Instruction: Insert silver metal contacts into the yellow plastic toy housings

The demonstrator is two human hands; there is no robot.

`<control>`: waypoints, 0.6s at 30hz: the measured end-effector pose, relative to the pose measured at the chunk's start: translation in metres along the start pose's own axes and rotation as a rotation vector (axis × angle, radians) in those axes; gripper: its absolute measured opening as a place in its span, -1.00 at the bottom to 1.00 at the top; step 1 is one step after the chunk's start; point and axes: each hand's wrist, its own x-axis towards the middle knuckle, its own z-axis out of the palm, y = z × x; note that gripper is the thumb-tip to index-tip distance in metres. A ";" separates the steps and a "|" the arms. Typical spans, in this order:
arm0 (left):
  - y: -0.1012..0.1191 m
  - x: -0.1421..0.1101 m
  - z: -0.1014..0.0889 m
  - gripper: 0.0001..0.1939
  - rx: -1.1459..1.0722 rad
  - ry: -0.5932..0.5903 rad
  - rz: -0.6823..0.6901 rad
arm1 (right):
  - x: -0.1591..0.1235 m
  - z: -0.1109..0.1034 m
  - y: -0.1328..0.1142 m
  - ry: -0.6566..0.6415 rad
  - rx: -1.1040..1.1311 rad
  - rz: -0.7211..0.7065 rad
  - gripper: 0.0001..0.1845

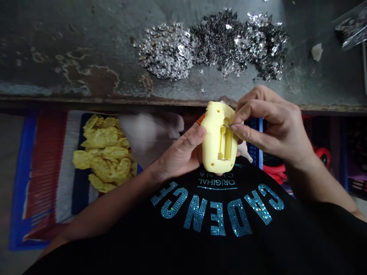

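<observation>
Your two hands meet just above your chest. Your left hand [182,151] cups one yellow plastic housing [210,152] from the side, its thumb lying across the housing's upper part and its fingers out of sight behind. Your right hand [266,126] comes in from the other side, with the thumb and forefinger pinched narrowly on one thin metal pin [233,124], whose tip sits at the top of the housing's one recessed compartment [225,143]. Both forearms angle inward, elbows wide. The housing stands between your hands, just below the edge of one grey, stained workbench [57,76] and over your black T-shirt [218,214] with its teal sequin lettering. On the bench lie two heaps of small shiny pieces, one silver [166,51] and one darker [237,42], their sides touching and far too many to count. Near them are one white scrap [317,51] and one clear plastic bag [351,28]. Down to your left, one pile of flat yellow pieces [104,151], more than you can count exactly, rests on one striped mat [48,168], beside one blurred white cloth [149,133]. To your right, one blue crate [254,141] stands near one red object [286,168].
</observation>
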 end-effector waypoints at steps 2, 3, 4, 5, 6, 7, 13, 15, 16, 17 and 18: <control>-0.001 0.000 0.000 -0.02 0.039 0.037 0.022 | -0.002 0.000 -0.005 0.017 -0.094 0.014 -0.70; -0.002 0.000 0.000 -0.02 0.058 0.049 0.030 | -0.004 0.000 -0.007 0.029 -0.144 0.016 -0.73; -0.003 0.000 0.000 -0.02 0.072 0.052 0.034 | -0.005 0.001 -0.009 0.039 -0.194 0.009 -0.76; -0.004 -0.001 -0.001 -0.02 0.080 0.051 0.035 | -0.006 0.001 -0.011 0.044 -0.245 -0.005 -0.79; -0.005 -0.001 -0.001 -0.03 0.081 0.048 0.033 | -0.007 0.002 -0.012 0.045 -0.299 -0.026 -0.82; -0.006 -0.002 -0.002 -0.03 0.072 0.048 0.032 | -0.008 0.003 -0.012 0.041 -0.355 -0.052 -0.84; -0.014 0.001 -0.005 -0.12 -0.108 0.059 0.075 | -0.014 0.010 -0.009 0.075 -0.573 -0.212 -0.83; -0.016 0.004 -0.006 -0.12 -0.140 -0.003 0.107 | -0.013 0.009 -0.007 0.090 -0.492 -0.201 -0.83; -0.016 0.005 -0.008 -0.11 -0.148 -0.047 0.115 | -0.012 0.007 -0.006 0.093 -0.417 -0.179 -0.81; -0.016 0.006 -0.009 -0.12 -0.155 -0.098 0.112 | -0.010 0.005 -0.005 0.094 -0.331 -0.156 -0.79; -0.015 0.007 -0.011 -0.15 -0.162 -0.149 0.099 | -0.008 0.003 -0.004 0.095 -0.249 -0.141 -0.76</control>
